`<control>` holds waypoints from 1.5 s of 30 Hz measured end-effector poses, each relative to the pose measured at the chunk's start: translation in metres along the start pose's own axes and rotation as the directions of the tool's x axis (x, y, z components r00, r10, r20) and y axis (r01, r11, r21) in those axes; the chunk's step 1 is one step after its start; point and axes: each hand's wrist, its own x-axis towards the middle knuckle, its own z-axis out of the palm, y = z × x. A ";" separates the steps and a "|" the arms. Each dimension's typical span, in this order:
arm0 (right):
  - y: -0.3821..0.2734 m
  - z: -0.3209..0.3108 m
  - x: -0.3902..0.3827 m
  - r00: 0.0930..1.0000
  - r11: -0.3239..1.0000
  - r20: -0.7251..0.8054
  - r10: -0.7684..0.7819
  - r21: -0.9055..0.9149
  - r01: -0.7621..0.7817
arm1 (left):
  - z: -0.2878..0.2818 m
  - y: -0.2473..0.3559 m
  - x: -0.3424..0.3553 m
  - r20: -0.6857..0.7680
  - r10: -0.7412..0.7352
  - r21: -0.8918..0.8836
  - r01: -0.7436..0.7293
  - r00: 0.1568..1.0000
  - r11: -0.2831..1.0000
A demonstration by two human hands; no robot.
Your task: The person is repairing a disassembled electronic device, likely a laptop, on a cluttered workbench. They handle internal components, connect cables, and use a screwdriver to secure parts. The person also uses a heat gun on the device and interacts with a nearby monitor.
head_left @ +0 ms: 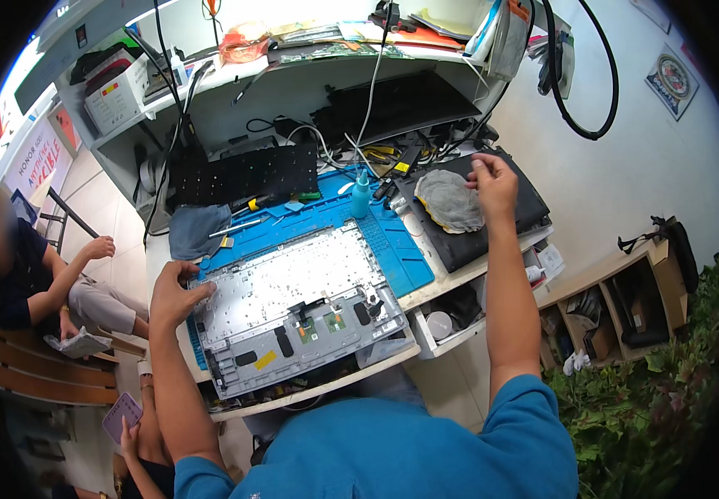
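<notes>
The left hand [175,295], thumb and fingers spread, is at the nine o'clock edge of a grey laptop chassis [293,262]. The right hand [497,187], at two o'clock, is narrowed beside a grey pad [449,200]; from here I cannot tell whether its fingertips hold anything. The pad partly hides a black case [455,251]. Glare washes out the chassis, lying over a blue mat [409,270]. Its yellow label [265,360], at seven o'clock, is unreadable; at ten, a poster [39,162] bears large lettering.
</notes>
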 end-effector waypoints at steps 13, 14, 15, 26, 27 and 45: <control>0.086 0.073 0.165 0.841 0.667 0.218 0.495 0.525 -0.529 | 0.000 -0.005 -0.003 -0.091 -0.076 -0.061 0.071 0.993 0.996; 0.086 0.085 0.167 0.817 0.676 0.185 0.547 0.478 -0.561 | 0.001 -0.010 -0.005 -0.102 -0.074 -0.054 0.069 0.992 0.996; 0.092 0.085 0.174 0.796 0.661 0.165 0.582 0.473 -0.582 | 0.003 -0.012 -0.002 -0.101 -0.055 -0.052 0.050 0.993 0.997; 0.136 0.062 0.210 0.862 0.730 -0.151 0.485 0.612 -0.304 | 0.002 -0.017 -0.001 -0.084 -0.080 -0.089 0.073 0.993 0.993; 0.143 0.052 0.217 0.886 0.740 -0.182 0.426 0.633 -0.225 | 0.002 -0.013 0.001 -0.090 -0.076 -0.085 0.068 0.993 0.994; 0.102 0.006 0.213 0.968 0.811 -0.107 0.226 0.571 -0.126 | -0.042 0.067 -0.013 -0.347 0.276 -0.181 -0.353 0.896 0.918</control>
